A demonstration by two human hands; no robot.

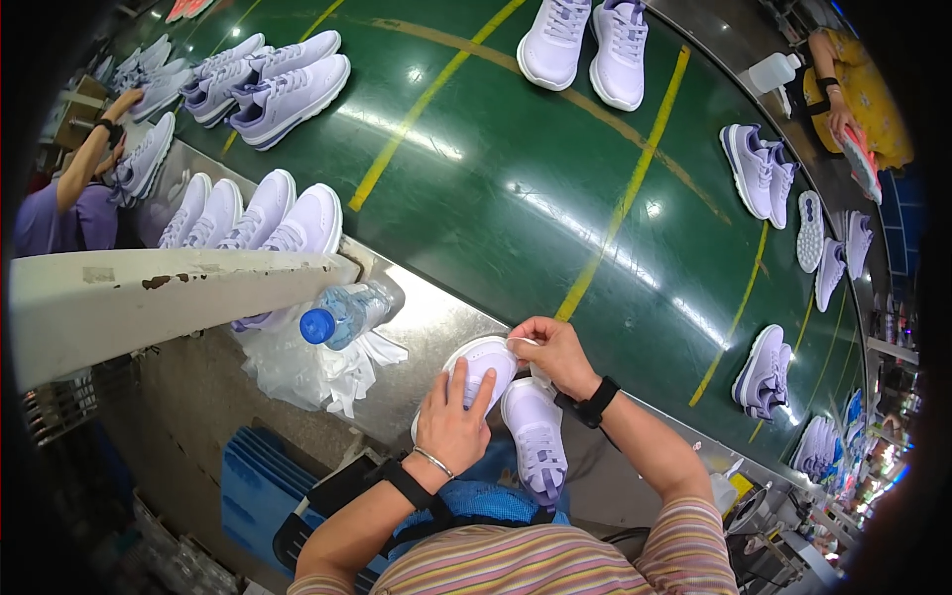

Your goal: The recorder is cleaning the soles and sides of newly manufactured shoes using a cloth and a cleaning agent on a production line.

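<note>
A pale lavender sneaker (488,357) with a white sole sits at the near edge of the line, its toe pointing away from me. My left hand (454,421) presses over its upper with fingers spread, holding it steady. At the right side of its toe, my right hand (555,355) is closed, thumb and fingertips pinched together; what they hold, if anything, is too small to make out. A second lavender sneaker (535,421) with purple laces is just right of the first, below my right hand.
A green conveyor belt (476,208) with yellow lines carries several sneaker pairs (293,94). On the left, a clear bottle (352,312) with a blue cap lies by crumpled plastic (307,372), beneath a white metal beam (178,302). Co-workers' hands (843,119) handle shoes at both sides.
</note>
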